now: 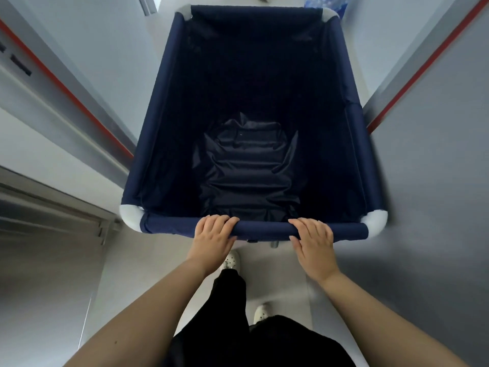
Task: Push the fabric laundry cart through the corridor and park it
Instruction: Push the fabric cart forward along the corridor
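A navy fabric laundry cart [158, 107] with white corner pieces fills the middle of the head view, and nothing lies inside it. My left hand [213, 235] wraps the near rim bar left of centre. My right hand [313, 241] grips the same bar right of centre. Both arms reach forward from the bottom of the frame. The cart's wheels are hidden under it.
Grey walls with red stripes close in on both sides: the left wall [66, 83] and the right wall [428, 154]. A door frame [53, 207] juts at the left. Pale floor [277, 274] shows under my white shoes. Something blue [325, 4] lies beyond the cart.
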Action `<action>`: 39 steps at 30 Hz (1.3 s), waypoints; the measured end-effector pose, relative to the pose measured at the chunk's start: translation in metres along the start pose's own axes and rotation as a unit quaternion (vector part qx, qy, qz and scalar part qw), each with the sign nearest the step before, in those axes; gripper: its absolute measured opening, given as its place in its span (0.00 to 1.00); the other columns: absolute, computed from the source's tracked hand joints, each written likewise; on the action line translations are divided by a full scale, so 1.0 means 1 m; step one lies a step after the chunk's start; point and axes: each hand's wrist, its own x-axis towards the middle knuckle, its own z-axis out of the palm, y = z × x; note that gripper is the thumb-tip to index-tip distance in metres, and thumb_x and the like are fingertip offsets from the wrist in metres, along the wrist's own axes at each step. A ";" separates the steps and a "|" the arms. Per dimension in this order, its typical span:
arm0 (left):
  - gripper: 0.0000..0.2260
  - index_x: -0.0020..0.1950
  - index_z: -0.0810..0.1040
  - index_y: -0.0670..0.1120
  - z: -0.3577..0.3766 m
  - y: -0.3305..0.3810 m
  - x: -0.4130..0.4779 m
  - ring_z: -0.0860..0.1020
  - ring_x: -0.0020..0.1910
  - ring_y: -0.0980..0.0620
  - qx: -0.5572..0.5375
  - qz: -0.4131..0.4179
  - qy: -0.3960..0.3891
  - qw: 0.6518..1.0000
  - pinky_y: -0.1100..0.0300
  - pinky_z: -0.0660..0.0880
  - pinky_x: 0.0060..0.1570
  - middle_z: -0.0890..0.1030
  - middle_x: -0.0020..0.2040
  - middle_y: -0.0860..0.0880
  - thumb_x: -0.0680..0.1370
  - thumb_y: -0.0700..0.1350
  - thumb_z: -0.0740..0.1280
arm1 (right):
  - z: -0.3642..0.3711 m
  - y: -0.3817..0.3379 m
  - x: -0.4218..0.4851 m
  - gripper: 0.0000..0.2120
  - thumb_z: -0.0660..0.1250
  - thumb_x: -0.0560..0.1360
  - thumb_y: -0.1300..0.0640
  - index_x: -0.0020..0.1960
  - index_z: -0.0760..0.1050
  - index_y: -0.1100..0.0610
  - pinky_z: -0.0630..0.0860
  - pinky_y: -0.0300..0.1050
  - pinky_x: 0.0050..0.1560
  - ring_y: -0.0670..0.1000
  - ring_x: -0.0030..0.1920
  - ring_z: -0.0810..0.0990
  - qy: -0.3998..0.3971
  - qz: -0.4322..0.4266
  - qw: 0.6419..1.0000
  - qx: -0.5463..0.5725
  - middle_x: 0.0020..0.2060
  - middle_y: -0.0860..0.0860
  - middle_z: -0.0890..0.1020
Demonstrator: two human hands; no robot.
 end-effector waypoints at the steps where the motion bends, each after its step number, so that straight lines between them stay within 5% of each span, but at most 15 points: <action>1: 0.18 0.61 0.74 0.46 0.000 -0.004 0.010 0.76 0.52 0.44 0.000 0.002 0.001 1.000 0.52 0.59 0.60 0.79 0.53 0.47 0.76 0.52 0.55 | 0.000 0.000 0.010 0.17 0.55 0.76 0.48 0.62 0.70 0.52 0.58 0.48 0.65 0.50 0.59 0.69 -0.002 0.007 1.000 -0.003 0.56 0.49 0.77; 8: 0.17 0.62 0.74 0.47 0.001 -0.033 0.086 0.76 0.53 0.44 -0.047 -0.002 -0.007 0.999 0.45 0.70 0.59 0.79 0.54 0.47 0.74 0.45 0.68 | 0.001 -0.003 0.090 0.13 0.64 0.76 0.51 0.59 0.71 0.53 0.57 0.50 0.69 0.53 0.57 0.74 0.023 0.064 0.998 -0.018 0.54 0.50 0.78; 17: 0.16 0.66 0.68 0.49 -0.002 -0.066 0.180 0.70 0.60 0.46 -0.049 0.000 -0.038 0.998 0.49 0.60 0.64 0.75 0.60 0.48 0.79 0.48 0.60 | -0.007 0.004 0.186 0.13 0.63 0.77 0.52 0.59 0.71 0.54 0.57 0.53 0.71 0.54 0.60 0.72 0.015 0.090 0.996 0.021 0.55 0.51 0.78; 39: 0.16 0.66 0.69 0.49 -0.002 -0.073 0.376 0.70 0.59 0.46 -0.055 -0.066 -0.041 0.995 0.49 0.60 0.64 0.75 0.60 0.48 0.78 0.47 0.61 | -0.006 0.104 0.378 0.13 0.64 0.76 0.50 0.59 0.70 0.53 0.52 0.48 0.69 0.54 0.57 0.73 0.009 0.037 0.999 0.011 0.52 0.50 0.78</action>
